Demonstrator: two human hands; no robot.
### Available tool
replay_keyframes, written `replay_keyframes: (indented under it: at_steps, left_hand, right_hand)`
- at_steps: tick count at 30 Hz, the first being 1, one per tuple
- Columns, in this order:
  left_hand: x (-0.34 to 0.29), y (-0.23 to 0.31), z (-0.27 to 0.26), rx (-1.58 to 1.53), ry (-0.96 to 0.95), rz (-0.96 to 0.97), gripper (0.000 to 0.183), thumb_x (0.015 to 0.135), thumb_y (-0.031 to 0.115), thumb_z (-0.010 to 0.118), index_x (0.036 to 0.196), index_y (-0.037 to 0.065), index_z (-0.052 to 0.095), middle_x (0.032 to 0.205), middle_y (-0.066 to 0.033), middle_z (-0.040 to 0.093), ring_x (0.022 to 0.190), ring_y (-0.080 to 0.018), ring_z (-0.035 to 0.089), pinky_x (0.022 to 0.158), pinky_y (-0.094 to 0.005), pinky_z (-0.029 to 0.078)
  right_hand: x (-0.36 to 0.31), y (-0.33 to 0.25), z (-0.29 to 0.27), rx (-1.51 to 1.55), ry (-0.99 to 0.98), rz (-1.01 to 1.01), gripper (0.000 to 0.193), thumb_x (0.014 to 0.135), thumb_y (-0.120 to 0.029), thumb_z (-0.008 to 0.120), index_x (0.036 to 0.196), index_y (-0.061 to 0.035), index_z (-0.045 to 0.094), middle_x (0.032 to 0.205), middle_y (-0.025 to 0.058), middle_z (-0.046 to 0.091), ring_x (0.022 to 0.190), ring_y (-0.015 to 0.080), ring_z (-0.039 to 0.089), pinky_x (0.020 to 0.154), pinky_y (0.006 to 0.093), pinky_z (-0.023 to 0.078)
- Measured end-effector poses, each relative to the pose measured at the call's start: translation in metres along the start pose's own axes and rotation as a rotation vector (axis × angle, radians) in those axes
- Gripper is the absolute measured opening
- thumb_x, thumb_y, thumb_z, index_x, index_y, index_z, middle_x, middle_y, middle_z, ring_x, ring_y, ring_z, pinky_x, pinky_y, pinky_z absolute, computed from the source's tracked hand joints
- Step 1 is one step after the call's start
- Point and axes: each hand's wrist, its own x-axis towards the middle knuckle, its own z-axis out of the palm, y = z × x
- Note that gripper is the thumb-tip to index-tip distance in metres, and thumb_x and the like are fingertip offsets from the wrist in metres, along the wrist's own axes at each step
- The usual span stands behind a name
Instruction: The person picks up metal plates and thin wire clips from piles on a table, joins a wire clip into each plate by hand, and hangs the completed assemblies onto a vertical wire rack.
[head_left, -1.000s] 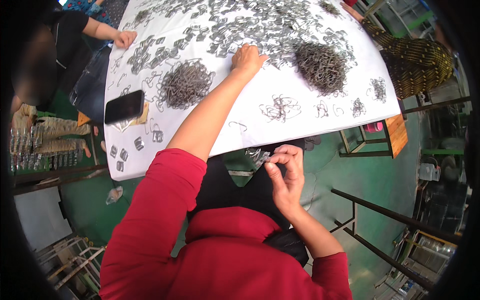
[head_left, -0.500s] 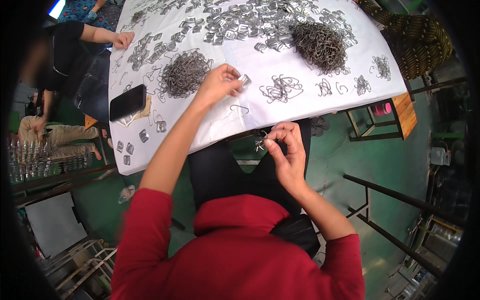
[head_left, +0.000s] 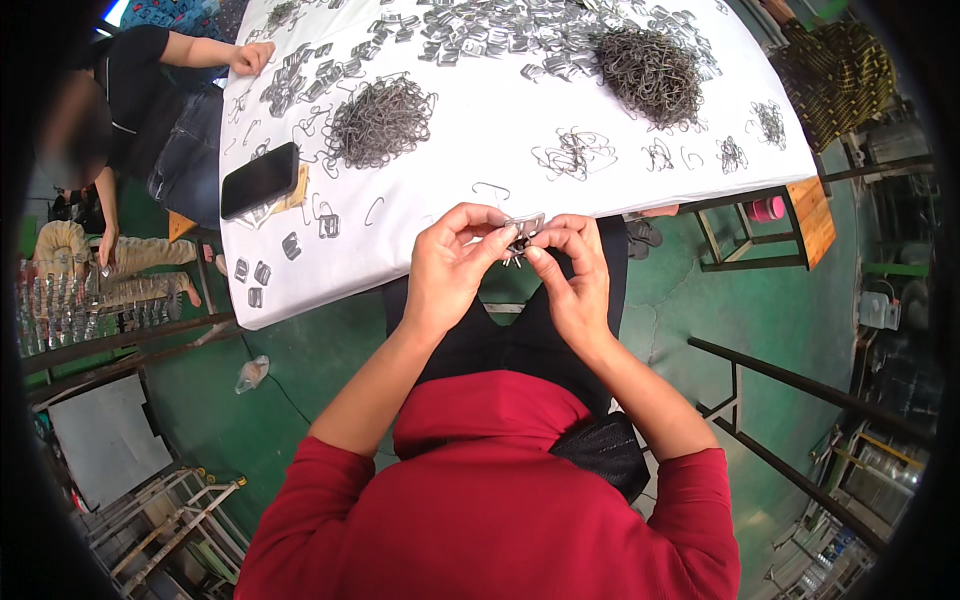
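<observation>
In front of my body, just off the table's near edge, my two hands meet. Between the thumb and fingers of my left hand (head_left: pixel 455 262) is a flat silver metal buckle (head_left: pixel 528 224). My right hand (head_left: pixel 577 275) pinches a small dark metal piece with short prongs pointing down, close against the buckle; the fingers partly hide it, and I cannot tell whether the two pieces are joined. Just beyond my fingers, a single bent wire hook (head_left: pixel 490 188) lies near the edge of the white-covered table (head_left: pixel 480 130).
Heaps of wire hooks (head_left: pixel 380 122) and another dark heap (head_left: pixel 650 78) rest on the table, with many buckles (head_left: pixel 500 38) behind. A black phone (head_left: pixel 259 181) lies at left. One co-worker's hand (head_left: pixel 252 58) is at the far left. A wooden stool (head_left: pixel 808 220) stands at right.
My left hand has come back from over the table with the buckle and now meets my right hand. My right hand has stayed near its place, still pinching the dark piece.
</observation>
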Motion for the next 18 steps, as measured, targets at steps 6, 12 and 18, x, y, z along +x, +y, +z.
replay_keyframes:
  at_steps: [6,12,18]
  left_hand:
    - [-0.015,-0.012,-0.006,0.148,0.095,0.109,0.014,0.087,0.006,0.060,0.097,-0.002,0.055,0.088,-0.0031,0.059,0.077,-0.0060,0.054,0.067,-0.0192,0.043]
    - [-0.023,-0.020,-0.012,0.215,0.109,0.137,0.011,0.085,0.006,0.061,0.092,-0.001,0.057,0.082,-0.0015,0.059,0.068,-0.0044,0.050,0.061,-0.0189,0.041]
    - [-0.028,-0.024,-0.016,0.211,0.160,0.199,0.010,0.082,0.005,0.062,0.089,-0.001,0.059,0.081,-0.0034,0.061,0.063,-0.0063,0.051,0.059,-0.0204,0.043]
  right_hand:
    - [0.005,0.011,-0.001,-0.028,-0.078,-0.060,0.011,0.079,-0.011,0.065,0.087,-0.0047,0.061,0.094,0.0076,0.053,0.094,0.0234,0.050,0.078,0.0323,0.042]
    - [0.068,0.046,0.007,-0.302,-0.231,-0.031,0.009,0.079,-0.012,0.062,0.084,-0.0050,0.062,0.083,0.0121,0.059,0.075,0.0279,0.060,0.066,0.0381,0.047]
    - [0.107,0.046,0.059,-0.829,-0.537,-0.181,0.009,0.076,-0.011,0.059,0.080,-0.0032,0.062,0.084,0.0143,0.060,0.079,0.0302,0.062,0.069,0.0398,0.049]
